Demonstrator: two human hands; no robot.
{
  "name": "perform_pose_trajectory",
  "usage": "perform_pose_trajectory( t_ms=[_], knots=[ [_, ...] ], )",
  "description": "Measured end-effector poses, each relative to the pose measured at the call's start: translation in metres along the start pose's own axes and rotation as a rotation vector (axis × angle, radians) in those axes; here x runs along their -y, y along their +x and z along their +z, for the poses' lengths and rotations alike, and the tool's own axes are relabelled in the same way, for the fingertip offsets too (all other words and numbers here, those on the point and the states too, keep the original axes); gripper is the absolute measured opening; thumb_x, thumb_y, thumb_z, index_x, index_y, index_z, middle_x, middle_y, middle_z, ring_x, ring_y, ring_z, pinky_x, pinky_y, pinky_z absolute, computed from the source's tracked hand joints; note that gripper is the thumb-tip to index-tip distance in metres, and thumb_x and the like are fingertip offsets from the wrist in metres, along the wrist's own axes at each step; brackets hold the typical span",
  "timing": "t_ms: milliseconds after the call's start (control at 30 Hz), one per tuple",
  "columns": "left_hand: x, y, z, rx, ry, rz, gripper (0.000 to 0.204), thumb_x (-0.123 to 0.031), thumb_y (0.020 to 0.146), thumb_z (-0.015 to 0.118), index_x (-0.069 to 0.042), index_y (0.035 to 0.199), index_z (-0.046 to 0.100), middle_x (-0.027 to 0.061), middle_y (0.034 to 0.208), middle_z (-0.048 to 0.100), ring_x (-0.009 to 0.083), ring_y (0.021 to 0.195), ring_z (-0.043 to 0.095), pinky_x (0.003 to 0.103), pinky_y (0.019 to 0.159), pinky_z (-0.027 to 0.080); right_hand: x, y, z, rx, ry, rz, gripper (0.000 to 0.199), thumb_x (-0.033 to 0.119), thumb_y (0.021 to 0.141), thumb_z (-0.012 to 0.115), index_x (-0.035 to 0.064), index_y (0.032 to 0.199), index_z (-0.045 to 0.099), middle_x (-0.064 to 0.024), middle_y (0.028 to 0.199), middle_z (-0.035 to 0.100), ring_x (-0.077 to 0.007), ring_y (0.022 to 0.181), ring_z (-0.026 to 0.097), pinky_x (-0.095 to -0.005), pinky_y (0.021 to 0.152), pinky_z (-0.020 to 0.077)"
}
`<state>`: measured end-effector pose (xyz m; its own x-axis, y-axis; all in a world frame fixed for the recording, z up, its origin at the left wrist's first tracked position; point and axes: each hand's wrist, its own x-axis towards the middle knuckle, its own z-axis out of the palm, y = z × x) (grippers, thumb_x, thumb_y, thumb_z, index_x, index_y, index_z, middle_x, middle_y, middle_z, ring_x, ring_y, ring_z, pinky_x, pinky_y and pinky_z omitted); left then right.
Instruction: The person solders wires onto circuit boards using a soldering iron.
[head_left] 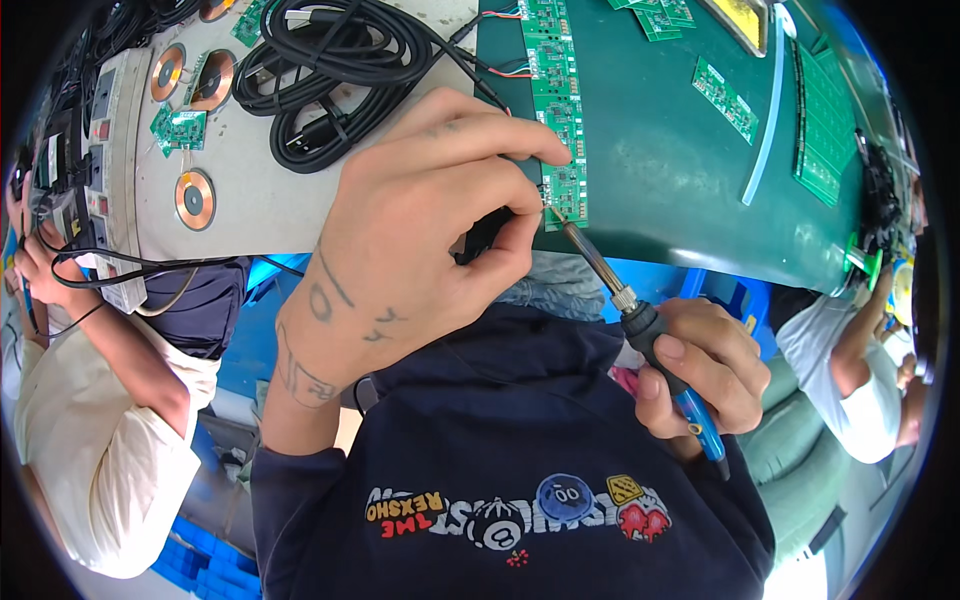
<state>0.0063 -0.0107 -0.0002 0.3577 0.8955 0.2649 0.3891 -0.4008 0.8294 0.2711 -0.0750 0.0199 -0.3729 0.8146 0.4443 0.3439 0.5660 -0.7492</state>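
Note:
My right hand (705, 370) is closed around a soldering iron (655, 335) with a dark grip and a blue rear end. The iron slants up to the left, its tip at the lower end of a long green circuit board strip (566, 150). My left hand (420, 215) is pinched at the strip's left edge, right beside the tip. Something black shows between its thumb and fingers, but what the fingertips hold is hidden. Another finger of that hand rests on the strip higher up. Farther up, thin coloured wires (507, 70) join the strip's left edge.
Coiled black cables (330, 75) lie beyond my left hand, with copper coils (195, 198) farther left. To the right are a small green board (725, 98), a pale blue strip (768, 125) and a green panel (825, 130). People sit at both sides.

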Motion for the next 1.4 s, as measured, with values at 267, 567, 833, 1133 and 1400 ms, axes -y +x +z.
perform_pose_trajectory(
  t_ms=[267, 567, 833, 1133, 1400],
  knots=[
    [0.0, -0.001, 0.0, 0.001, 0.004, -0.001, 0.018, 0.009, 0.066, 0.075, -0.004, 0.077, 0.07, 0.0046, 0.111, 0.079, 0.022, 0.095, 0.063, 0.031, 0.082, 0.054, 0.0, 0.002, 0.003, -0.007, -0.013, 0.004, 0.026, 0.004, 0.071, 0.082, -0.0017, 0.096, 0.079, -0.0142, 0.082, 0.068, -0.0243, 0.064, 0.065, -0.0333, 0.06, 0.0579],
    [0.001, -0.001, -0.001, -0.001, 0.005, 0.005, 0.018, 0.009, 0.066, 0.074, -0.005, 0.076, 0.069, 0.0043, 0.111, 0.079, 0.0216, 0.094, 0.063, 0.03, 0.082, 0.054, 0.005, 0.009, 0.003, 0.034, -0.084, -0.015, 0.023, 0.005, 0.068, 0.082, 0.0024, 0.091, 0.082, -0.0115, 0.082, 0.066, -0.0209, 0.062, 0.06, -0.0303, 0.058, 0.0546],
    [-0.003, 0.0, 0.003, -0.023, 0.047, -0.017, 0.018, 0.009, 0.065, 0.073, -0.004, 0.075, 0.067, 0.0031, 0.11, 0.079, 0.0194, 0.091, 0.062, 0.029, 0.078, 0.053, 0.003, 0.009, 0.002, 0.056, -0.074, 0.006, 0.021, 0.006, 0.067, 0.081, 0.0041, 0.088, 0.084, -0.0105, 0.082, 0.066, -0.0207, 0.064, 0.059, -0.0304, 0.058, 0.0526],
    [-0.003, 0.001, 0.004, -0.033, 0.067, -0.006, 0.017, 0.009, 0.065, 0.073, -0.004, 0.075, 0.067, 0.0017, 0.109, 0.078, 0.0185, 0.089, 0.061, 0.027, 0.075, 0.052, 0.001, -0.001, -0.002, -0.038, 0.017, -0.01, 0.023, 0.004, 0.077, 0.077, 0.0016, 0.099, 0.078, -0.0147, 0.086, 0.064, -0.0202, 0.062, 0.056, -0.0311, 0.057, 0.0502],
    [-0.007, -0.001, 0.005, -0.041, 0.065, -0.009, 0.018, 0.009, 0.066, 0.073, -0.004, 0.077, 0.067, 0.0015, 0.11, 0.078, 0.0197, 0.092, 0.062, 0.029, 0.078, 0.053, -0.02, -0.003, 0.021, -0.443, -0.048, 0.208, 0.031, 0.008, 0.091, 0.074, 0.0014, 0.12, 0.069, -0.0128, 0.087, 0.063, -0.0175, 0.067, 0.056, -0.0309, 0.06, 0.0481]
  ],
)
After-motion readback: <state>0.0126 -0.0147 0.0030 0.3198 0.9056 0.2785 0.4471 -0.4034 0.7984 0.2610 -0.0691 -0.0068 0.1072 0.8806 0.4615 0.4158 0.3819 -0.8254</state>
